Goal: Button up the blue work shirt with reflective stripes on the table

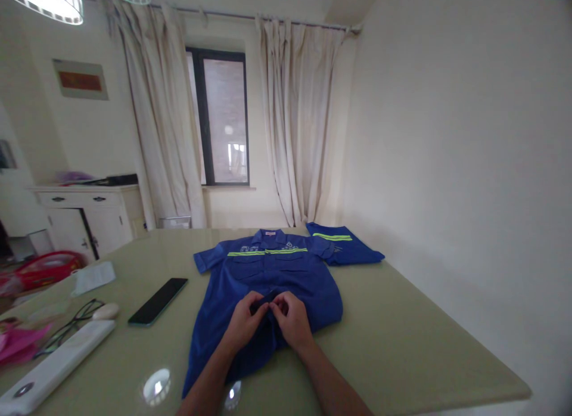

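Left hand (243, 320) and right hand (294, 320) partly hide the pinched blue shirt (279, 278).

On the table (402, 356), the phone (158, 301) lies left of the shirt (268, 280).

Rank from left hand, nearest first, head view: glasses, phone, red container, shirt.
1. Shirt: pinched in the left hand.
2. Phone: to the left, on the table.
3. Glasses: farther left, same table.
4. Red container: far left, beyond the table.

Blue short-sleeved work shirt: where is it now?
In the head view, the work shirt lies mid-frame on the table, right of the smartphone, its front pinched by the left hand and right hand.
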A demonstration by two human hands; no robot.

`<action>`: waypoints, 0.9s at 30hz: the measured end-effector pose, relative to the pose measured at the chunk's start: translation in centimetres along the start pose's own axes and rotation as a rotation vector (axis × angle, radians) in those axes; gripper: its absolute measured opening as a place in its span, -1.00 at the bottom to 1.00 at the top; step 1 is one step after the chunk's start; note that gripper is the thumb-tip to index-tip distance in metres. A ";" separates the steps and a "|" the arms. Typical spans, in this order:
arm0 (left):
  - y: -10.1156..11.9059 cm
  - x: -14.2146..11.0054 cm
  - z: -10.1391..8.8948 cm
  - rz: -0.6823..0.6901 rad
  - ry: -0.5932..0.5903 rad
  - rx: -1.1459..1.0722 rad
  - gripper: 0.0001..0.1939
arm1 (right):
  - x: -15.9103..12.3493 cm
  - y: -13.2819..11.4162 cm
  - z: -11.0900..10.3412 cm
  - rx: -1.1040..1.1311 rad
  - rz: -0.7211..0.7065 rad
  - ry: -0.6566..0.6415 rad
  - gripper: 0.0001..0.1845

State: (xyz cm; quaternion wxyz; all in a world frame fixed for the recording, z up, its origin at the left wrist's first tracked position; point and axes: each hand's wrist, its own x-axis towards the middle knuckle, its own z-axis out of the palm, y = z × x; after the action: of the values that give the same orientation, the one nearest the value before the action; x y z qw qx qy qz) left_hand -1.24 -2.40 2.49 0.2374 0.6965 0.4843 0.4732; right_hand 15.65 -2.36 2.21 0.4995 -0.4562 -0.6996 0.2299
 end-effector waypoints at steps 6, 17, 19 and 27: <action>0.6 -0.2 -0.2 0.126 0.001 0.058 -0.83 | 0.0 -0.2 -0.1 0.022 0.017 0.034 -0.88; 1.1 -0.1 -0.4 0.046 0.026 -0.044 -0.72 | -0.2 -0.8 -0.3 -0.065 -0.039 0.039 -0.91; 1.1 -0.1 -0.4 0.028 0.005 -0.061 -0.67 | -0.1 -0.6 -0.3 -0.003 0.011 0.022 -0.89; 0.2 0.1 -0.4 -0.109 -0.087 -0.226 -0.58 | 0.3 -0.4 -0.6 0.171 0.119 -0.009 -0.77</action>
State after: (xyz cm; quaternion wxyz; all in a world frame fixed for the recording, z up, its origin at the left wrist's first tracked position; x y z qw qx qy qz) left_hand -1.47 -2.43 2.89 0.3605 0.6579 0.4544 0.4804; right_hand 16.02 -2.38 2.85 0.5189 -0.4514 -0.6515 0.3203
